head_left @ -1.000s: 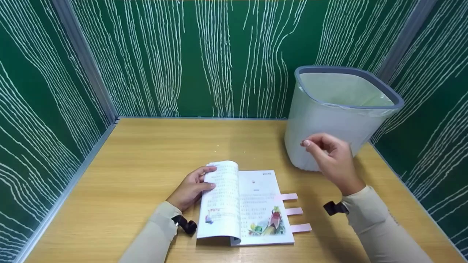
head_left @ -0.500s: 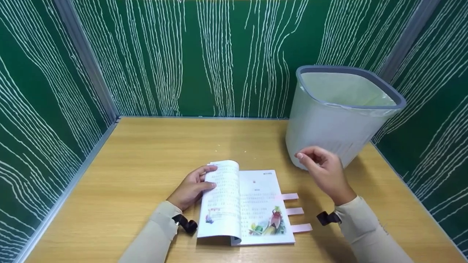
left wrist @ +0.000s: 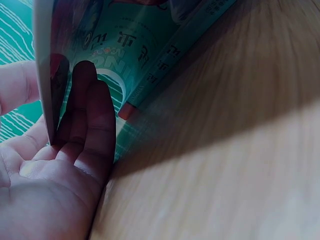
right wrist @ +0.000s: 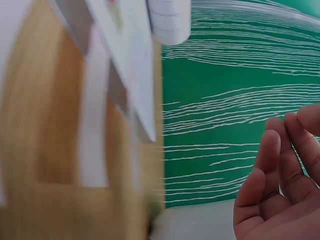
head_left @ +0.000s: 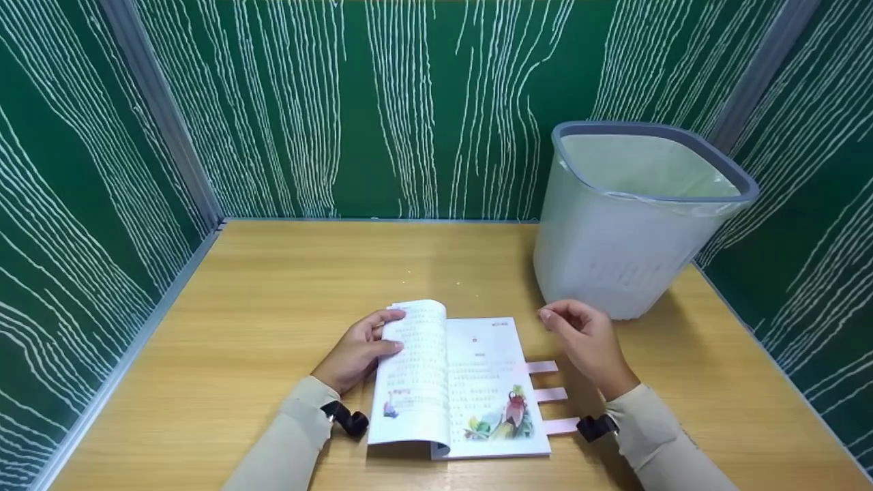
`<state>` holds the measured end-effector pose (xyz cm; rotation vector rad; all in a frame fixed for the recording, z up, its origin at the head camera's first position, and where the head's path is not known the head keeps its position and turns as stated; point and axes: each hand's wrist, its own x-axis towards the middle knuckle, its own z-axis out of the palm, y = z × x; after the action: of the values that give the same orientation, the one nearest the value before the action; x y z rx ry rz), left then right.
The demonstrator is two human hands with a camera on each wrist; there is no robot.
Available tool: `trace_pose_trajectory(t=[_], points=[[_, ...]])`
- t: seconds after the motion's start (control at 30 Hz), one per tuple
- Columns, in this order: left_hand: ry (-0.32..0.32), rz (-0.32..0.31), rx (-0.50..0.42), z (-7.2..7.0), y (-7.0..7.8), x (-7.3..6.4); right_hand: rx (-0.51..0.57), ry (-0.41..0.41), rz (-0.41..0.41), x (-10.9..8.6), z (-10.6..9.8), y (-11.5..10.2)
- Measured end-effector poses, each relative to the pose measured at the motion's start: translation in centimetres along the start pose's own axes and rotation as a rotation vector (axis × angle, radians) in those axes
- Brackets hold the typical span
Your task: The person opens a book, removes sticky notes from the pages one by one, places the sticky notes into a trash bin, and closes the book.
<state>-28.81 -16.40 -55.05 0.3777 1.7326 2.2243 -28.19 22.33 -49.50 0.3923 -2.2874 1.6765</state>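
An open book point(head_left: 481, 382) lies on the table with its left-hand pages lifted and curving over. My left hand point(head_left: 358, 351) grips those pages at their outer edge, thumb on the printed side and fingers behind. In the left wrist view, the fingers point(left wrist: 100, 115) reach in beneath the book's green cover point(left wrist: 135, 45). Several pink paper tabs point(head_left: 551, 394) stick out from the right edge of the book. Just beyond the top tab, my right hand point(head_left: 590, 344) hovers with loosely bent fingers, thumb close to the index finger; nothing shows between them.
A pale waste bin point(head_left: 614, 252) with a grey rim and a liner stands at the back right, behind my right hand. Tiny white specks point(head_left: 458, 284) lie on the wooden table point(head_left: 286, 300). Green panels with white lines point(head_left: 354, 136) enclose the table.
My right hand has moved down and to the left, from in front of the bin toward the tabs. The left hand and the book have stayed in place.
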Motion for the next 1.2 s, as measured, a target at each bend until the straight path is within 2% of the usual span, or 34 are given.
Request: trace_pose_trajectory(t=[0.1,0.3,0.83,1.2], points=[[-0.003,0.002,0.005,-0.1,-0.1,0.0,0.034,-0.024,0.026,0.0,0.3,0.7],[-0.003,0.002,0.004,0.0,0.1,0.0,0.032,-0.074,0.123,-0.3,0.5,1.8],[0.011,-0.005,0.021,0.0,0.2,0.1,-0.072,-0.179,0.248,-0.7,0.7,3.1],[-0.008,0.002,0.007,0.1,0.1,0.1,-0.137,-0.309,0.234,-1.3,0.6,3.7]])
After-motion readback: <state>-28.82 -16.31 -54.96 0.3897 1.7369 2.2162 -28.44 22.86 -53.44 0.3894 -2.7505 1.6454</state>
